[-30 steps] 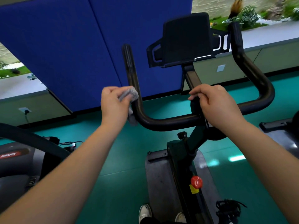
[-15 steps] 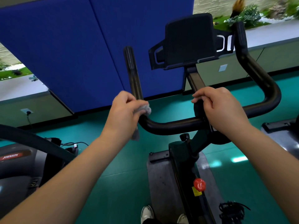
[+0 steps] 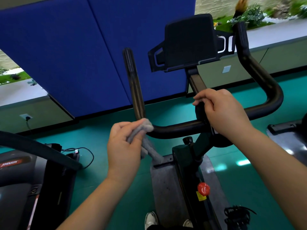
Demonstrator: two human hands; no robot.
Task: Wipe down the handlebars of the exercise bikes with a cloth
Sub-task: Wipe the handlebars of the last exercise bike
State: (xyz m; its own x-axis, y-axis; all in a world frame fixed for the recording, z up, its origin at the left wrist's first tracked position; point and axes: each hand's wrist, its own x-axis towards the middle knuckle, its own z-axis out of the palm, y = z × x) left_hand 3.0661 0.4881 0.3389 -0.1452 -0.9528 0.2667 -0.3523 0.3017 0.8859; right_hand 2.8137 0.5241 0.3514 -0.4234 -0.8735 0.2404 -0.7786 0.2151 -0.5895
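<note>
Gripping a grey cloth (image 3: 146, 130), the left hand (image 3: 123, 146) sits just left of centre frame, fingers curled round the wad and pressing it against the bend of the black handlebar (image 3: 179, 127), where the left prong rises toward the upper middle. A loose tail of the cloth hangs down below the hand. The right hand (image 3: 222, 113), right of centre, is curled over the handlebar's middle clamp, fingers wrapped down over the stem; it holds no cloth. The handlebar's right side loops out and climbs to the upper right of the frame.

Above the hands, a black console holder (image 3: 189, 42) stands on its post, blocking part of the right prong's top. Behind it, blue wall panels (image 3: 69, 47) fill the upper left. Below, the exercise bike's frame carries a red knob (image 3: 203, 188), and a white shoe (image 3: 150, 219) shows at the bottom edge. At lower left stands a treadmill (image 3: 20, 180) marked JOHNSON, with a black cable (image 3: 86, 155) trailing over the green floor (image 3: 99, 188) beside it.
</note>
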